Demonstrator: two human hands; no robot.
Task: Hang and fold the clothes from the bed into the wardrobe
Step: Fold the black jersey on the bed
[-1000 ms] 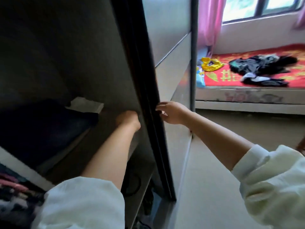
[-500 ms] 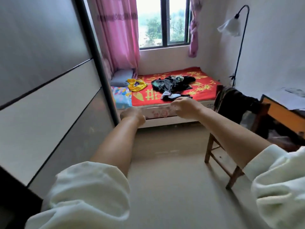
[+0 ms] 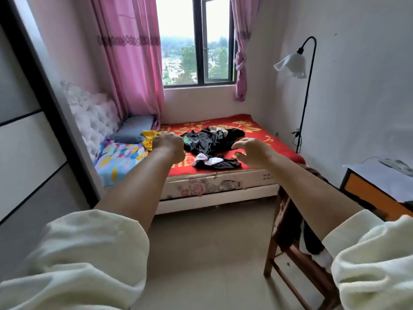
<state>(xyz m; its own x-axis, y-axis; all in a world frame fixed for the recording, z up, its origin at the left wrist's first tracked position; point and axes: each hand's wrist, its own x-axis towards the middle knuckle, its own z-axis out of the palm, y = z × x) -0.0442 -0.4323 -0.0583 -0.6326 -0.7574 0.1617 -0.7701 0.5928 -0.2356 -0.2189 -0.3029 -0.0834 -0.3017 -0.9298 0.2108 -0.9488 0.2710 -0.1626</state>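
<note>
Both arms reach out in front of the person, and neither hand holds anything. The left hand (image 3: 168, 147) is curled into a loose fist with nothing in it, and the right hand (image 3: 251, 151) has its fingers spread and bent a little, like it is getting ready to grab. Past the hands is the bed (image 3: 223, 184) with its red cover, and the clothes are on top of it — a dark pile of clothes (image 3: 212, 139) in the middle, a black and white piece (image 3: 214, 163) near the front edge, and a yellow garment (image 3: 148, 137) beside the grey pillow (image 3: 134, 128). The hands are well apart from all of them; the floor lies between the person and the bed. So the job looks far from done: these clothes are not yet picked up, folded or hung. The wardrobe (image 3: 29, 142) stands on the left with its sliding door showing, and a wooden chair (image 3: 290, 253) with dark cloth on it stands on the right, near a floor lamp (image 3: 290, 63). Half a second ago the view was almost the same, but now the bed looks closer and the right hand has opened up more — a second ago both hands were at the wardrobe door, with the shelves inside showing.
</note>
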